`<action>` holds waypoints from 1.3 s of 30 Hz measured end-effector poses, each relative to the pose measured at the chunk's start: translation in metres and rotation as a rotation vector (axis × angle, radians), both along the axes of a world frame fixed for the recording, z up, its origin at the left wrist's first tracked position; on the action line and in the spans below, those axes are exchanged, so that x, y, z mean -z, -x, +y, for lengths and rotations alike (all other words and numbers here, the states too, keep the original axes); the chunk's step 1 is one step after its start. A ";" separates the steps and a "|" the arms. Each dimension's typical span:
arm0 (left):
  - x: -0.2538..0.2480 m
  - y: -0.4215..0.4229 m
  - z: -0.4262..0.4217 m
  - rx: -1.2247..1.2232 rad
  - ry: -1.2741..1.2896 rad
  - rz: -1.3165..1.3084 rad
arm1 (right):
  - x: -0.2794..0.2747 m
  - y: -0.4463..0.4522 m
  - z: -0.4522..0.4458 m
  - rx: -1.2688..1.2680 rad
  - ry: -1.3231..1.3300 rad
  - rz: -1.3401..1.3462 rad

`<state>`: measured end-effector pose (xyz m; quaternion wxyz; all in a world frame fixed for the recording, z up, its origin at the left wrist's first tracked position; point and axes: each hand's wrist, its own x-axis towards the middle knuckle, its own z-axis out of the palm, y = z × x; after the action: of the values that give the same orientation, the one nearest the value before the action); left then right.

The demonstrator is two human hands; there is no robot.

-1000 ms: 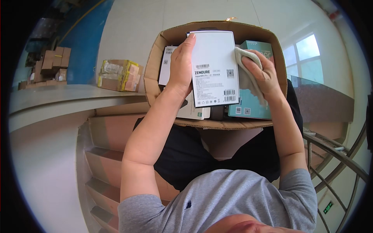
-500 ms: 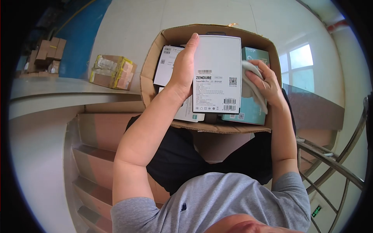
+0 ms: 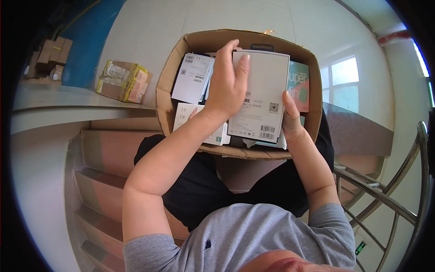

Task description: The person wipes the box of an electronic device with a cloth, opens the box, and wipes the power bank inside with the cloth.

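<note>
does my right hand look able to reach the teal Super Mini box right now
Probably: the right hand is close and the upper part of the teal box lies uncovered, though the hand must first leave the white box.

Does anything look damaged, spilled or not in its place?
Nothing seems spilled, and the held white box looks intact where visible. At left, a carton looks roughly patched with uneven yellow tape. The gray shirt has a dark mark, cause unclear.

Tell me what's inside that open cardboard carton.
Inside the carton, white boxes show at left and a teal box at right. The held white box hides most of the middle; whatever it covers, or lies under the boxes, cannot be seen.
</note>
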<state>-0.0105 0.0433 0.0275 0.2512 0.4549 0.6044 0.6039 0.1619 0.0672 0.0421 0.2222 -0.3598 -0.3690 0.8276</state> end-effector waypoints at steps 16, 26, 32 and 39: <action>-0.020 -0.007 -0.020 0.408 0.225 -0.258 | 0.025 -0.019 0.018 -0.343 -0.350 -0.037; -0.034 0.002 -0.017 0.360 0.316 -0.881 | 0.003 -0.017 0.034 -0.356 -0.524 -0.127; -0.031 0.012 -0.020 0.491 0.364 -0.995 | 0.017 -0.024 0.039 -0.388 -0.588 -0.157; -0.036 0.015 -0.019 0.459 0.399 -1.084 | 0.020 -0.027 0.044 -0.409 -0.654 -0.208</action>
<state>-0.0259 0.0241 0.0630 0.7260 0.1462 0.3786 0.5551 0.1886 0.1107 0.0221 0.1173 -0.2711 -0.6977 0.6526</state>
